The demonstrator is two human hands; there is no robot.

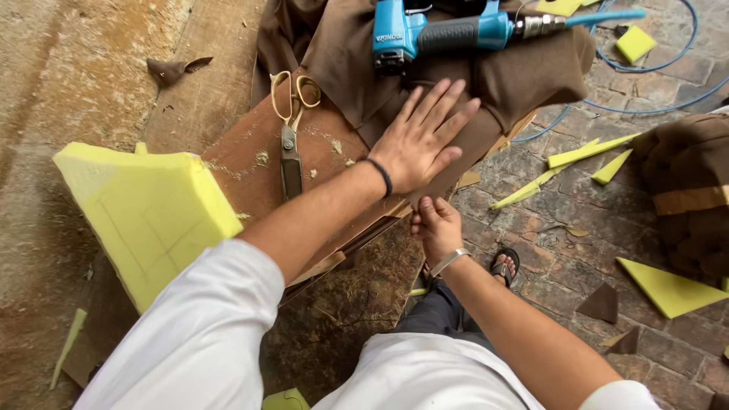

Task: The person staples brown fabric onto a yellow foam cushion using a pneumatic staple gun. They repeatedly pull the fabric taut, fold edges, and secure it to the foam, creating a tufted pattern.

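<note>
1. Pressing flat, fingers spread, the left hand [416, 148] pins the brown woven fabric [486, 83] at frame centre.
2. Right hand [437, 228] pinches that fabric's lower edge.
3. Gold-handled steel scissors [291, 133] lie just left, untouched.

Brown cloth [486, 83]: matt woven fabric, soft folds, lying under the flat left hand [420, 140]. Board [250, 163] beneath it: brown wood or hardboard, dull, dusted with pale crumbs; its edge is pinched by the right hand [437, 228]. Scissors [291, 129]: grey metal blades, worn, with brass-coloured handles of faint sheen. Stapler tool [440, 32]: glossy blue plastic body, black ribbed rubbery grip, bright metal fitting. Hose [653, 106]: smooth blue plastic. Foam block [144, 212]: yellow, porous, matt, pen-marked. Floor [547, 220]: rough, weathered brick paving.
</note>
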